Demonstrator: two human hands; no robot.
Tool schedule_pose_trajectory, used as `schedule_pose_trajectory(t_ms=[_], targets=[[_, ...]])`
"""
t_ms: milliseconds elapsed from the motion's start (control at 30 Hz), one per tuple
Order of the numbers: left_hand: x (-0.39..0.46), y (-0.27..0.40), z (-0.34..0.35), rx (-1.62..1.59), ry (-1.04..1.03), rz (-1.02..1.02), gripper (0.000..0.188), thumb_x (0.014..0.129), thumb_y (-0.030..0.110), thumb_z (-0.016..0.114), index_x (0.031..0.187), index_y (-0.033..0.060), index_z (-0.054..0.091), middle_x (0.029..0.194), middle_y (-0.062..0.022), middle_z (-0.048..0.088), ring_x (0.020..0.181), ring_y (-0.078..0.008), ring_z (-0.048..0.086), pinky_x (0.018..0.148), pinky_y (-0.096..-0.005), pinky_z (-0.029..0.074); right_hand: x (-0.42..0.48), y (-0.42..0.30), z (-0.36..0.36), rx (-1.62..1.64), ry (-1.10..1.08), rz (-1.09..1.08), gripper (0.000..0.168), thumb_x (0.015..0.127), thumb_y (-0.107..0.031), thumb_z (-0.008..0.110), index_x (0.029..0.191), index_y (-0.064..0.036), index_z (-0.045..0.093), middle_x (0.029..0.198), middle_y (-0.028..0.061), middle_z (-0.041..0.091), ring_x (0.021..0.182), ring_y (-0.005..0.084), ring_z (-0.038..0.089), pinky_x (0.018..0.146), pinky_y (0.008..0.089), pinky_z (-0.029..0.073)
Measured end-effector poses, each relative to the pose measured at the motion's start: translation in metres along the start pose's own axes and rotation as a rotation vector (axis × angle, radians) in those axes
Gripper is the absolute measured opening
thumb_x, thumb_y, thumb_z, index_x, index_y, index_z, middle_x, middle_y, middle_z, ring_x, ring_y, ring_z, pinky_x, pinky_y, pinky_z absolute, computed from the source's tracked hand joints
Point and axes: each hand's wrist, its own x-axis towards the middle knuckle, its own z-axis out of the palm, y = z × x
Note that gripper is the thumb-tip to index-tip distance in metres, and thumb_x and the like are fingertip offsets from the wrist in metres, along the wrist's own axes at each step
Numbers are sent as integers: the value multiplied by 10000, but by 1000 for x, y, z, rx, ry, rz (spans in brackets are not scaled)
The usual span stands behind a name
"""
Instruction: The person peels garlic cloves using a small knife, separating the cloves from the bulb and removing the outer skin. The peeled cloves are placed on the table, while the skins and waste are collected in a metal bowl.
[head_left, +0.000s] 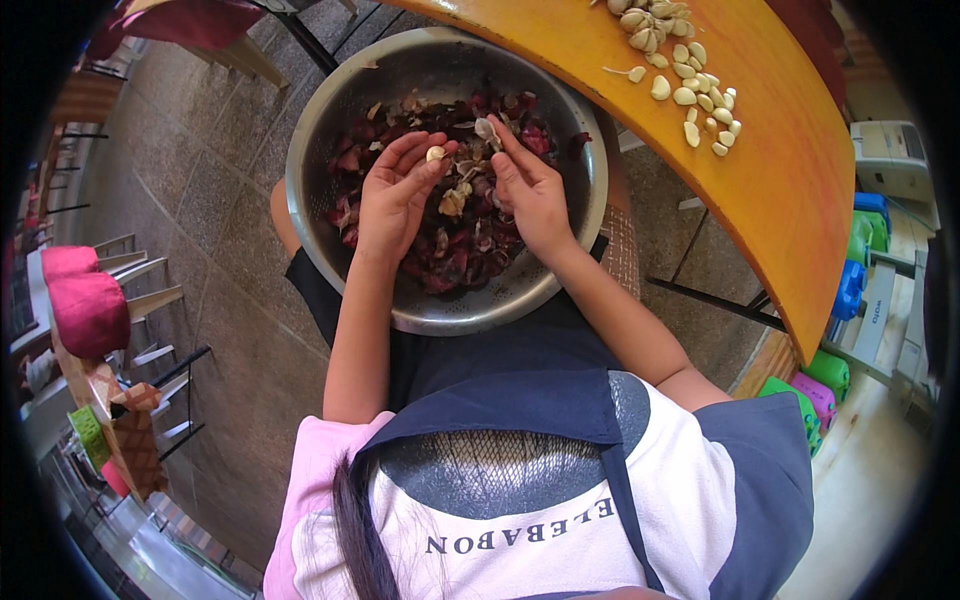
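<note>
Between the thumb and fingers of my left hand is a pale garlic clove. My right hand pinches a piece of papery garlic skin between thumb and forefinger. Both hands are above a large stainless steel basin with small perforations, which rests on my lap. Dark red onion skins and pale garlic skins lie heaped inside it. Peeled garlic cloves are scattered on the orange table at the upper right, beside unpeeled garlic bulbs.
The table's curved edge runs close to the basin's right rim. Plastic jugs in several colours stand at the far right. Left across the tiled floor are pale chairs, magenta cloth covers and a table with a green basket.
</note>
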Motion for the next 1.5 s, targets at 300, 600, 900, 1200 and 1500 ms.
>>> schedule_pose_trajectory(t_ms=[300, 600, 900, 1200, 1500], targets=[[-2, -7, -10, 53, -51, 12, 330, 794, -115, 655, 1095, -17, 562, 1088, -109, 615, 1042, -193, 614, 917, -305, 504, -6, -5, 8, -60, -305, -5, 479, 966, -153, 546, 1429, -124, 425, 863, -72, 489, 671, 12, 379, 590, 173, 311], [-3, -6, -5, 33, -61, 29, 326, 794, -125, 652, 1086, -6, 567, 1100, -111, 618, 1046, -213, 623, 911, -310, 517, -3, -2, 0, -42, -103, -9, 348, 967, -165, 562, 1299, -61, 571, 982, -22, 634, 802, 14, 507, 717, 178, 427], [-2, 0, -7, -79, -2, -24, 309, 841, -64, 638, 1128, 18, 559, 1163, -131, 612, 1101, -238, 596, 973, -352, 481, 2, 1, -5, 82, 65, -8, 361, 978, -240, 555, 1313, -106, 569, 765, -91, 520, 604, 3, 387, 530, 168, 327], [2, -4, -4, 28, -48, 75, 328, 818, -90, 646, 1123, -2, 566, 1164, -139, 612, 1062, -228, 611, 945, -336, 493, 0, 5, 1, -212, -2, 7, 519, 958, -219, 578, 1430, -92, 404, 716, -44, 480, 584, 34, 367, 516, 205, 323], [31, 20, 142, 947, -481, 545, 200, 695, -49, 734, 869, -11, 643, 939, -100, 678, 868, -168, 656, 769, -280, 525, 5, 24, -9, -452, -24, -320, 288, 898, -136, 556, 1144, 14, 552, 860, 173, 641, 786, 211, 616, 714, 355, 471]])
